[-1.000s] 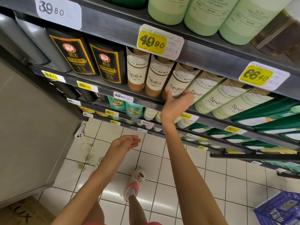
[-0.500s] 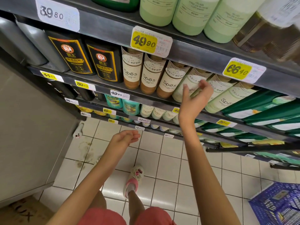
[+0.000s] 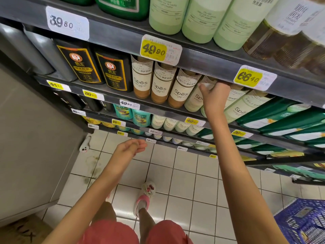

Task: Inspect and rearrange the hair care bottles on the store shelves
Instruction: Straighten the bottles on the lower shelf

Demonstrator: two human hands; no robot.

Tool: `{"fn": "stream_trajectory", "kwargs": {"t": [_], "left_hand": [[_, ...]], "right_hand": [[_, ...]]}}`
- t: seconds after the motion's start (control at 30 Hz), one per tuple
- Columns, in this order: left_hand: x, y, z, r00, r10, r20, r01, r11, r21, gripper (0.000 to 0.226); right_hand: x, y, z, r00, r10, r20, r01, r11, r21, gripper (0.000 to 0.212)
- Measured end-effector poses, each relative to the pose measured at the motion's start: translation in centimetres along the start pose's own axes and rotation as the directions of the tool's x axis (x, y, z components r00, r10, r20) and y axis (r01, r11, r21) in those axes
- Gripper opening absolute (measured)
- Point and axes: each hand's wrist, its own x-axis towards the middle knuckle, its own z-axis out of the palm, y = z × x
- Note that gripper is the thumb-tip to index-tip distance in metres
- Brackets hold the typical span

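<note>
On the second shelf, three brown-and-white Spes bottles (image 3: 162, 85) stand left of a row of pale green Spes bottles (image 3: 192, 103). My right hand (image 3: 215, 97) reaches under the upper shelf edge. It holds the second pale green Spes bottle (image 3: 233, 98), with the thumb out on the bottle's left side and the fingertips partly hidden behind the shelf lip. My left hand (image 3: 131, 148) hangs lower over the floor with loosely curled fingers and holds nothing.
Two black bottles with gold labels (image 3: 79, 66) stand left of the Spes row. Pale green bottles (image 3: 198, 18) fill the top shelf, and dark green packs (image 3: 274, 118) lie to the right. A blue basket (image 3: 304, 222) sits on the tiled floor at lower right, and a grey cabinet (image 3: 26, 138) stands at left.
My right hand left the shelf edge below the brown bottles, moved right and up, and closed round a pale green Spes bottle. My left hand stayed put.
</note>
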Motion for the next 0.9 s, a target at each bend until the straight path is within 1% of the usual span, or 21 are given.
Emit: {"fn": "stream_trajectory", "kwargs": {"t": [0.07,0.17,0.23,0.33,0.4,0.47,0.57,0.7,0.77,0.83,0.9], "left_hand": [[0.0,-0.2,-0.1,1.0,-0.002,-0.004,0.002,1.0,-0.005,0.027],[-0.2,-0.3,0.0,1.0,-0.006,-0.005,0.006,1.0,-0.004,0.025],[-0.2,-0.3,0.0,1.0,-0.008,0.0,0.008,1.0,-0.004,0.025],[-0.3,-0.3,0.1,1.0,-0.011,0.003,0.011,1.0,-0.002,0.025],[-0.3,-0.2,0.1,1.0,-0.016,0.003,0.015,1.0,0.002,0.025],[-0.4,-0.2,0.0,1.0,-0.021,0.001,0.021,1.0,0.007,0.026],[-0.5,-0.1,0.0,1.0,-0.016,0.003,0.016,1.0,0.013,0.027],[-0.6,-0.2,0.0,1.0,-0.007,0.009,0.007,1.0,0.007,0.028],[-0.8,-0.2,0.1,1.0,-0.003,0.019,0.003,1.0,0.01,0.028],[-1.1,-0.2,0.1,1.0,0.003,0.028,-0.004,1.0,0.013,0.028],[-1.4,-0.3,0.2,0.999,0.006,0.031,-0.007,1.0,0.019,0.028]], "right_hand": [[0.0,0.3,0.6,0.999,0.037,-0.011,-0.037,0.999,-0.023,0.043],[-1.1,0.5,1.0,0.995,0.06,-0.076,-0.063,0.997,-0.033,0.039],[-2.2,0.6,1.0,0.992,0.052,-0.115,-0.05,0.999,0.021,0.039],[-3.6,0.9,0.6,0.989,-0.004,-0.146,0.021,0.993,0.115,0.046],[-4.3,1.3,0.3,0.986,-0.035,-0.161,0.059,0.988,0.144,0.05],[-4.8,1.7,0.1,0.985,-0.031,-0.17,0.059,0.985,0.162,0.053],[-5.5,2.2,-0.1,0.988,0.009,-0.151,0.024,0.975,0.219,0.06],[-5.7,2.5,-0.3,0.994,0.01,-0.109,0.019,0.964,0.266,0.061],[-5.8,2.6,-0.3,0.994,0.046,-0.099,-0.015,0.956,0.294,0.065],[-5.8,2.7,-0.4,0.995,0.068,-0.076,-0.043,0.956,0.29,0.072],[-5.9,3.0,-0.3,0.998,0.023,-0.063,-0.006,0.969,0.247,0.072]]}}
